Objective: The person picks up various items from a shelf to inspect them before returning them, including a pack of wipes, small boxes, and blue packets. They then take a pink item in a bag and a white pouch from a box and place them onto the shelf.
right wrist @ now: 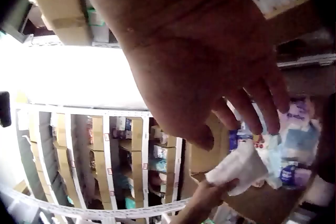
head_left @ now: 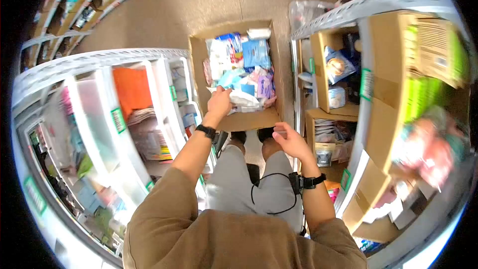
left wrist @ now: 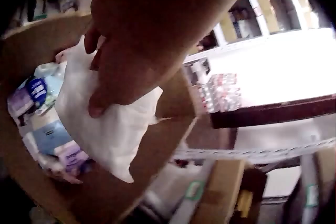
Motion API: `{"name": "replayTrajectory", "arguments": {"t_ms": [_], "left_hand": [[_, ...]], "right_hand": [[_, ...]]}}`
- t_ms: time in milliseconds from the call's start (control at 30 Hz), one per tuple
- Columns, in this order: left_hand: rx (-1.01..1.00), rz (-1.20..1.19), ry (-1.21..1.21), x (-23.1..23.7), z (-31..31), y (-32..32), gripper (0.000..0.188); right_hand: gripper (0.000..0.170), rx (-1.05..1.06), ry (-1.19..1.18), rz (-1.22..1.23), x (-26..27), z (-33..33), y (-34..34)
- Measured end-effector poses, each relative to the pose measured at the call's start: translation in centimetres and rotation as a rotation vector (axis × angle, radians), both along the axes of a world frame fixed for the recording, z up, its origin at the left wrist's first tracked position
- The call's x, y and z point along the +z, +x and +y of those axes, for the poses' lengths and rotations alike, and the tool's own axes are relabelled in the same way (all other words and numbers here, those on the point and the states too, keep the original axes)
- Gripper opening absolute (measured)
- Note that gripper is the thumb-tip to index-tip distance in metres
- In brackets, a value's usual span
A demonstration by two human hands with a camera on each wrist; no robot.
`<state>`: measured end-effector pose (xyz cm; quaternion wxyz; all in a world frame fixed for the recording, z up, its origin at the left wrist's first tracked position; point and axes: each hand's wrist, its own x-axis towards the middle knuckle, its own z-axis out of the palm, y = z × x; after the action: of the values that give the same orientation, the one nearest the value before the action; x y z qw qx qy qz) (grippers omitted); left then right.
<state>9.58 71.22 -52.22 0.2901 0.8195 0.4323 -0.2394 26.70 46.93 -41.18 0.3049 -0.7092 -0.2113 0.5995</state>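
Observation:
A white plastic packet (left wrist: 105, 124) hangs from my left hand (head_left: 219, 102), which pinches it by its upper part with thumb and fingers. The packet is over a cardboard box (head_left: 254, 121) on the floor. Inside that box lie several soft packs, among them a blue pack (head_left: 255, 53) and a purple pack (head_left: 265, 85). My right hand (head_left: 292, 140) holds nothing. It is beside the box's near right corner, its fingers loosely spread in the right wrist view.
Shelving with clear bins (head_left: 92, 99) stands close on my left. On the right, a rack bears cardboard boxes (head_left: 383, 84) of packaged goods. A crumpled clear plastic bag (head_left: 307, 15) lies past the box. A farther shelf (head_left: 82, 12) runs along the upper left.

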Motion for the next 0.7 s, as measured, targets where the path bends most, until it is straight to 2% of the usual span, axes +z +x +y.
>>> {"name": "replayTrajectory", "arguments": {"t_ms": [33, 100, 167, 233, 300, 333, 367, 433, 467, 500, 567, 633, 700], "left_hand": [[0.041, -0.101, 0.017, 4.4, 1.3, 0.1, 0.048], [0.028, -0.534, 0.088, 12.6, 3.6, -0.2, 0.035], [0.064, -0.895, -0.033, 21.4, 5.0, -0.1, 0.031], [0.034, -1.181, 0.099, 30.3, 4.5, 0.3, 0.030], [0.325, -1.367, -0.198, 36.3, 3.5, 0.5, 0.032], [0.235, -1.435, -0.103, 39.7, 2.6, 0.6, 0.035], [0.210, -1.457, -0.095, 42.1, 1.8, 0.7, 0.035], [-0.042, -1.561, 0.024, 45.8, 0.5, 0.9, 0.033], [-0.267, -1.619, 0.151, 46.9, 0.4, 1.2, 0.029], [-0.298, -1.646, 0.148, 48.3, 0.1, 1.7, 0.029], [-0.295, -1.540, 0.177, 50.6, -0.7, 2.1, 0.023], [-0.279, -1.568, 0.249, 50.7, 0.8, 2.7, 0.024], [0.058, -1.702, -0.305, 51.0, 0.6, 3.1, 0.025]], "right_hand": [[0.046, -0.002, 0.029, -0.021, 1.4, 0.1, -0.1], [0.043, -0.206, 0.141, 0.137, 4.1, 0.5, 0.2], [0.046, -0.262, 0.131, 0.182, 12.0, 3.1, 0.9], [0.054, -0.470, 0.280, 0.384, 18.3, 4.8, 1.2], [0.073, -0.443, 0.584, 0.476, 24.6, 5.8, 1.4], [0.079, -0.402, 0.730, 0.467, 27.7, 6.2, 1.3], [0.085, -0.365, 0.869, 0.455, 30.7, 6.5, 1.0], [0.086, -0.378, 0.993, 0.493, 35.6, 6.9, 0.3], [0.082, -0.393, 0.950, 0.341, 37.7, 6.8, -0.2], [0.080, -0.410, 0.906, 0.187, 39.7, 7.0, -0.3], [0.075, -0.470, 0.962, 0.164, 42.1, 6.7, -0.5], [0.072, -0.487, 1.032, -0.078, 42.7, 6.4, -0.6], [0.065, -0.552, 1.084, -0.191, 44.0, 6.4, -1.2]]}}
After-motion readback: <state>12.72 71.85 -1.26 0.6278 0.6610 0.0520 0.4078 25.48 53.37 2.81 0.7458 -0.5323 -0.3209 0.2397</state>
